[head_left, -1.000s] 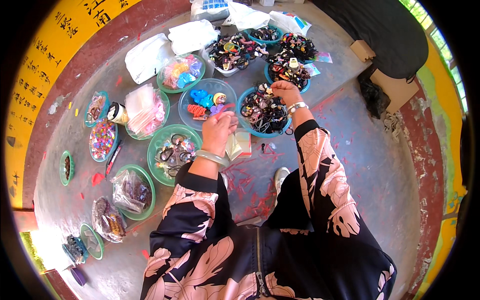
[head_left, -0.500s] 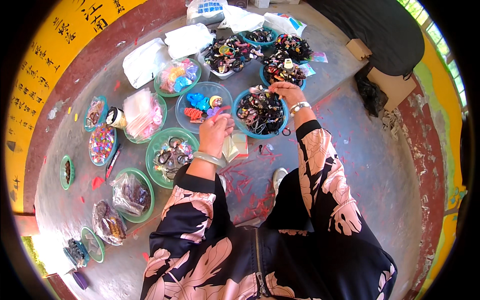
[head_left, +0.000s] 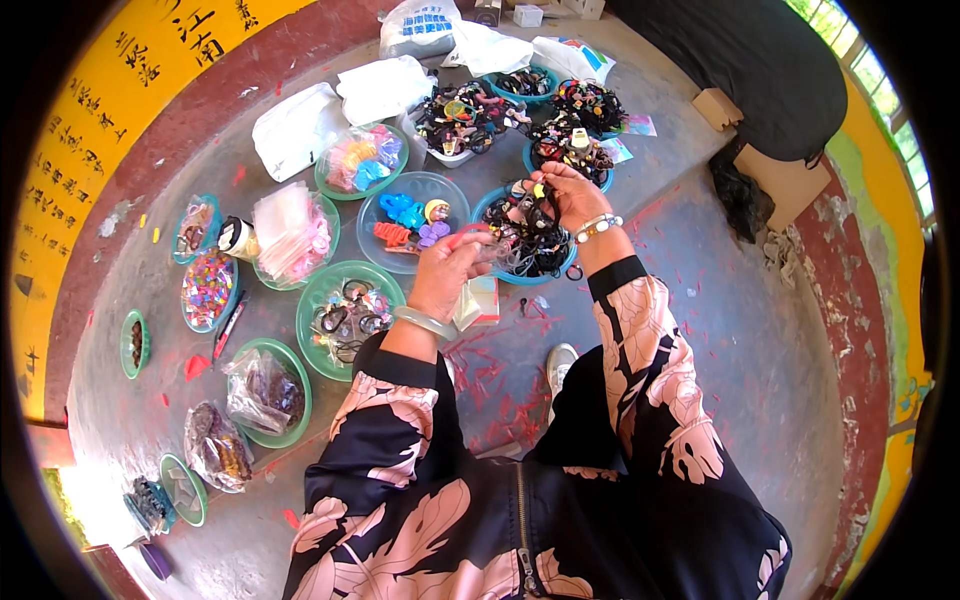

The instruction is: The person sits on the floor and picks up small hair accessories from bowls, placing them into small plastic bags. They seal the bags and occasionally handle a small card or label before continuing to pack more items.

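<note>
Over the blue basin (head_left: 478, 262) heaped with dark hair ties, my right hand (head_left: 575, 203) has its fingers pinched on a dark hair tie with a small yellow-green piece (head_left: 540, 190). The tie hangs close to the heap, so where it ends is unclear. To the left, my left hand (head_left: 450, 272) has its fingers closed on a thin see-through and reddish piece (head_left: 478, 240), perhaps plastic; its kind does not show clearly. Just beyond that hand stands a clear bowl (head_left: 385, 262) with blue, orange and purple coiled bands. A small white-and-red box (head_left: 484, 300) stands below the basin.
Green bowls (head_left: 305, 345) of bagged hair ties lie left. A bowl of colourful beads (head_left: 208, 290), a cream spool (head_left: 237, 238) and a red-black pen or cutter (head_left: 228, 330) are farther left. White bags (head_left: 385, 88) and more filled basins stand behind. Red scraps (head_left: 490, 375) litter the floor.
My left hand has moved right and slightly down, nearer the blue basin. The right hand has shifted a little, and the hair tie with the yellow-green piece now shows in its fingers.
</note>
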Demonstrator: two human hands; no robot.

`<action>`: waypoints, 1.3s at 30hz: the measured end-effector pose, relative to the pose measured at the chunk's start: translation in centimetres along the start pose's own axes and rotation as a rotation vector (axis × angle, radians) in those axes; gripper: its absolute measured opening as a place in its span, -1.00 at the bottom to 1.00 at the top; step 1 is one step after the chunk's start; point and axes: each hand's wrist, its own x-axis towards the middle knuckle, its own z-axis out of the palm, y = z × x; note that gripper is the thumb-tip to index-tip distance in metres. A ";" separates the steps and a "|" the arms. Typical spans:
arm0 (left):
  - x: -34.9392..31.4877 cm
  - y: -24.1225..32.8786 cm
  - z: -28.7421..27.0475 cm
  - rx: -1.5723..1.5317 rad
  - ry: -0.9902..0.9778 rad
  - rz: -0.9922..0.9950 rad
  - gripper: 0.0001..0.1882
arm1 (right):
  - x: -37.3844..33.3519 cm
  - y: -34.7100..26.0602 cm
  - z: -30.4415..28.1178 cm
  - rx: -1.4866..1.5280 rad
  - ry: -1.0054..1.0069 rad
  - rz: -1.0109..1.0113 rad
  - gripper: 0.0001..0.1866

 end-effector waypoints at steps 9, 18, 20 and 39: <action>-1.8 1.9 0.4 -0.020 -0.233 0.014 -0.73 | -5.1 2.3 4.8 -0.275 -0.208 -0.009 -0.90; -1.5 1.1 1.1 0.003 -0.335 -0.054 -0.78 | -8.1 2.7 4.9 -0.272 -0.014 -0.190 -0.91; -1.5 1.0 0.8 0.006 -0.331 -0.036 -0.78 | -8.1 2.7 4.7 -0.279 0.032 -0.211 -0.90; -0.4 1.1 1.3 -0.101 -0.224 0.051 -0.77 | -8.3 3.0 5.7 -0.705 0.163 -0.167 -0.90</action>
